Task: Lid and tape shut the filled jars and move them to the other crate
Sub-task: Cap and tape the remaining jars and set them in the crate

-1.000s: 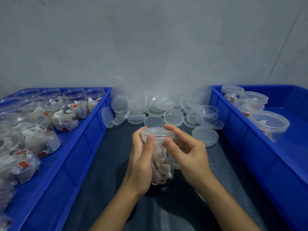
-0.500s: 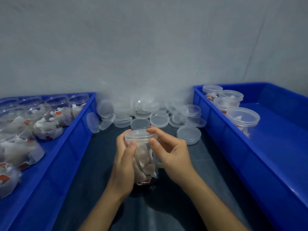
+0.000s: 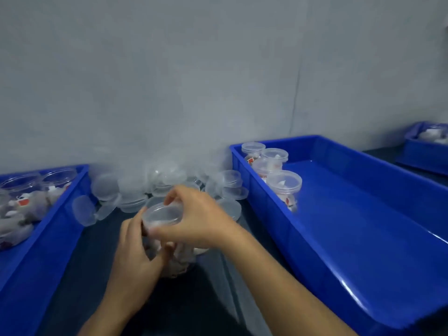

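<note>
Clear jar (image 3: 178, 259), apparently bag-filled, gripped by left hand (image 3: 135, 260); right hand (image 3: 201, 219) clasps its lid (image 3: 162, 214)

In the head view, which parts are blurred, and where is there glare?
Head view: the hands, left and right, the jar and the loose lids are smeared by motion blur; glare streaks lie on the right crate floor.
</note>
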A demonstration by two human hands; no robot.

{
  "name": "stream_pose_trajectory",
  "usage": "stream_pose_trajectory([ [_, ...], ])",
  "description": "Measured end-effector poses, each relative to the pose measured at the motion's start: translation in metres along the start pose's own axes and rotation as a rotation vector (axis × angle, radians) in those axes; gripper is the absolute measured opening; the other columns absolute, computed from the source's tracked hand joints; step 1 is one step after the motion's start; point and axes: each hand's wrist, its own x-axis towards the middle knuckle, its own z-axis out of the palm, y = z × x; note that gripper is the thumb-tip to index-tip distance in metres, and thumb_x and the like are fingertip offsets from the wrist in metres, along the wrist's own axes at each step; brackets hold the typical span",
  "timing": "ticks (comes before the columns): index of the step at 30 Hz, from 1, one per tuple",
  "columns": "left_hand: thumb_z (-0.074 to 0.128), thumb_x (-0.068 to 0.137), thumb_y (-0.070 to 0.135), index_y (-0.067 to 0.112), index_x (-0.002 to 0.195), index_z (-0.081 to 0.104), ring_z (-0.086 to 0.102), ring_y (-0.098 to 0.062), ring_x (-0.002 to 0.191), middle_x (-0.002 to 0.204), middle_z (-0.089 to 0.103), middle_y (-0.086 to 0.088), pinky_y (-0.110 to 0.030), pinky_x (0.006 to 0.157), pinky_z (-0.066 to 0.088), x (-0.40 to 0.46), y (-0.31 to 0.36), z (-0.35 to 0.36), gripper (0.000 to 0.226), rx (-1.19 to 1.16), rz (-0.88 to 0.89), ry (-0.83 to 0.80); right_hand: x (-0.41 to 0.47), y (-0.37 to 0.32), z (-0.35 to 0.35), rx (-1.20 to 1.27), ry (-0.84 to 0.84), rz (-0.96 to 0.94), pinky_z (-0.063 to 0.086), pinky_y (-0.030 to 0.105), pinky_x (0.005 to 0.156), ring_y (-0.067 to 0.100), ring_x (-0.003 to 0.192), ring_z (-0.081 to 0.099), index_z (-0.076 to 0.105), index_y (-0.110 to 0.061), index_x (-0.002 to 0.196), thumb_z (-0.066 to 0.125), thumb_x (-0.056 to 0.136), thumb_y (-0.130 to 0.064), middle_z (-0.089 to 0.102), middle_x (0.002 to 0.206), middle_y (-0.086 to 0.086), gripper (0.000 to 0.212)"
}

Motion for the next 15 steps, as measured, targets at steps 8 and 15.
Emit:
stream_pose_trajectory([
  [8, 0.072, 0.074, 0.074, 0.043, 0.135, 0.052, 0.072, -0.019, 0.105, 0.123, 0.056, 0.013, -0.049, 0.082, 0.064, 0.032, 0.085, 0.029, 0.072, -0.191, 0.127, 0.082, -0.012, -0.046, -0.096, -0.198, 0.196, -0.07, 0.049, 0.035, 0.08, 0.014, 0.093, 0.062, 0.059, -0.042, 0.12, 0.081, 0.071, -0.055, 0.054, 0.111, -0.011, 0.056],
  [15, 0.076, 0.087, 0.057, 0.031, 0.119, 0.062, 0.066, 0.0, 0.101, 0.116, 0.063, 0.008, -0.016, 0.077, 0.056, 0.05, 0.175, 0.091, 0.044, -0.236, 0.208, 0.018, -0.041, -0.047, -0.195, -0.385, 0.272, 0.087, 0.049, 0.035, 0.085, 0.018, 0.104, 0.059, 0.057, -0.044, 0.125, 0.076, 0.065, -0.063, 0.051, 0.123, -0.007, 0.065],
])
